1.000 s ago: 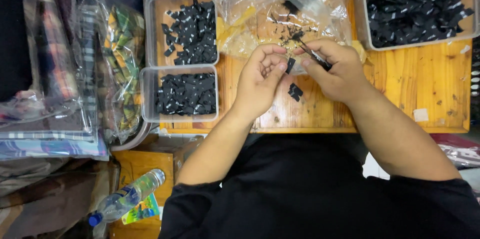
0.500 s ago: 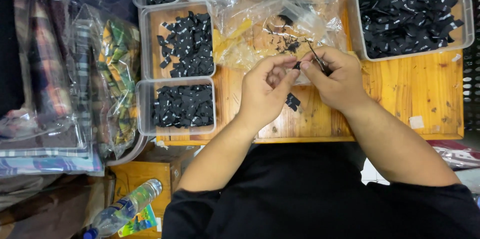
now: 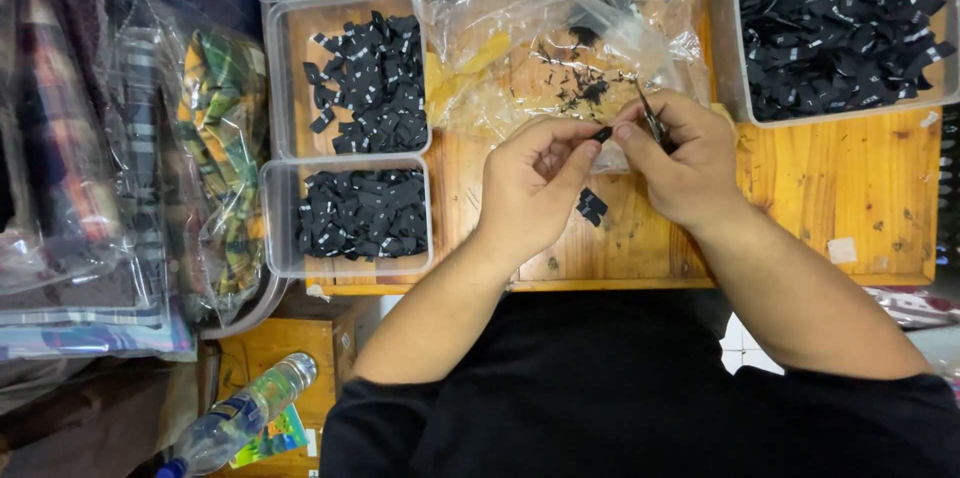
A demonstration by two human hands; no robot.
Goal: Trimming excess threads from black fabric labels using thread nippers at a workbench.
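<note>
While the left hand (image 3: 530,188) pinches a small black fabric label (image 3: 602,134) at its fingertips, the right hand (image 3: 685,163) touches that label and grips slim dark scissors (image 3: 652,121). Two more black labels (image 3: 591,206) lie on the wooden table (image 3: 860,198) between the wrists. Crumpled clear plastic bags (image 3: 560,28) sit just beyond; three label-filled clear rectangular trays (image 3: 345,218) stand whole in view, two left, one right.

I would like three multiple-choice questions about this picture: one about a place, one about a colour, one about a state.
1. Where is the plastic bottle?
A. on the table
B. below the table, lower left
C. inside a tray

2. What colour are the small tags in the trays?
A. black
B. red
C. yellow

3. What is the right hand doing?
A. lying flat
B. holding small scissors
C. lifting a tray

Answers: 1 B, it lies beneath the table edge; 2 A, all piles look black; 3 B, the blades stick out above its fingers.
</note>
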